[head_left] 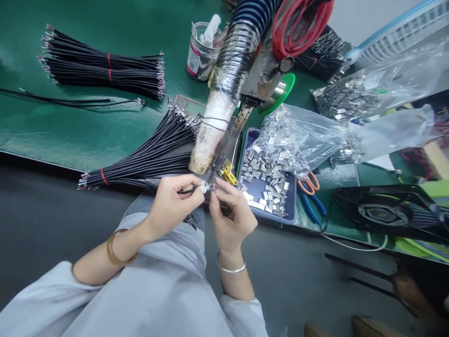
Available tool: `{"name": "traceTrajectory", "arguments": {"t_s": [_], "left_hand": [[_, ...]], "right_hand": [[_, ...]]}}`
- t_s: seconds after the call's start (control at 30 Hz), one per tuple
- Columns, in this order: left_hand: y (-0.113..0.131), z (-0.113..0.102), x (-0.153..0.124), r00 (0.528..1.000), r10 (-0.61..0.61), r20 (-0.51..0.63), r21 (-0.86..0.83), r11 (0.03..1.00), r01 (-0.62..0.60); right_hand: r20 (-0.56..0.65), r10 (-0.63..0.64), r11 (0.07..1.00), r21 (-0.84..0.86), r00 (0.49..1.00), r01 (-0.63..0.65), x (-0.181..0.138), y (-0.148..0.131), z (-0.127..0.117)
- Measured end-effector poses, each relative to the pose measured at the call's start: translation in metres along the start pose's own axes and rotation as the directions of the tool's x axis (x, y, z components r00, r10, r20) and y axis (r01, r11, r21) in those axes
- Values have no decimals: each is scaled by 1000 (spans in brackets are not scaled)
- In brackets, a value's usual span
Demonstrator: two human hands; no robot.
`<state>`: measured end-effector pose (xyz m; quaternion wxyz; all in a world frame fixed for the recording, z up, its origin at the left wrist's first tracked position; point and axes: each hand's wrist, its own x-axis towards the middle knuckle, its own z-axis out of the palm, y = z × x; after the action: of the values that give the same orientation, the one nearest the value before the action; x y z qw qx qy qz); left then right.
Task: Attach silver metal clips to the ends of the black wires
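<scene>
My left hand (171, 202) is closed in a pinch on the end of a black cable (190, 190). Between the fingertips of my right hand (234, 214) is a small metal connector (212, 186), right at the cable's end. Whether the two parts are joined cannot be made out. Just beyond my left hand lies a fanned bundle of black cables (150, 157), tied near one end with a red band. To the right of my right hand, a blue tray (258, 186) holds many loose small metal connectors (275, 192).
A wrapped extraction hose (217, 110) and a metal stand (257, 77) reach down close in front of my hands. Another cable bundle (105, 65) lies at the back left. Pliers (312, 201), a plastic bag (301, 135) and a black fan (382, 213) are to the right.
</scene>
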<state>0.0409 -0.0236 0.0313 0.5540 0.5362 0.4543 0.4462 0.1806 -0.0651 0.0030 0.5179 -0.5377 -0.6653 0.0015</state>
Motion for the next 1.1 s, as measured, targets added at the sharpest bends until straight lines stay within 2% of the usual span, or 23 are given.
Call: {"name": "traceTrajectory", "arguments": {"t_s": [0.13,0.27,0.43,0.53,0.63,0.7,0.8,0.87,0.9,0.97,1.03,1.1], "left_hand": [[4,1,1,998,62,-30,32,998,-61],[7,2,3,994,103,-42,61,993,-101],[8,0,3,1000,16,16,42,999,-17],[6,-2,2,998,-12,65,43,999,9],[3,-3,-1,995,58,80,105,992,-67],[1,-4,-4,981,170,97,191,964,-186],[0,-8,-7,928,341,147,302,878,-371],[1,-11,-7,901,399,169,316,844,-433],[2,-13,-6,897,409,169,303,844,-442],[4,-16,-5,910,380,168,251,876,-412],[5,-17,-4,939,298,172,193,925,-328],[5,-16,-3,968,183,172,141,968,-208]], "right_hand": [[-25,-3,1000,7,1000,3,6,-2,3],[-13,-54,997,-56,998,53,11,-6,1],[6,-125,986,-107,992,125,8,-7,-3],[24,-121,989,-85,992,123,3,-4,-6],[-12,-46,999,-13,999,46,1,-2,-8],[-10,78,996,37,997,-78,4,-3,-10],[159,288,941,134,944,-310,11,-6,-13],[280,330,895,212,901,-394,15,-8,-13],[307,322,883,243,896,-401,17,-8,-13],[284,263,909,248,922,-336,18,-7,-13],[204,122,975,159,971,-156,18,-5,-13],[150,-54,998,27,987,51,16,-3,-14]]}}
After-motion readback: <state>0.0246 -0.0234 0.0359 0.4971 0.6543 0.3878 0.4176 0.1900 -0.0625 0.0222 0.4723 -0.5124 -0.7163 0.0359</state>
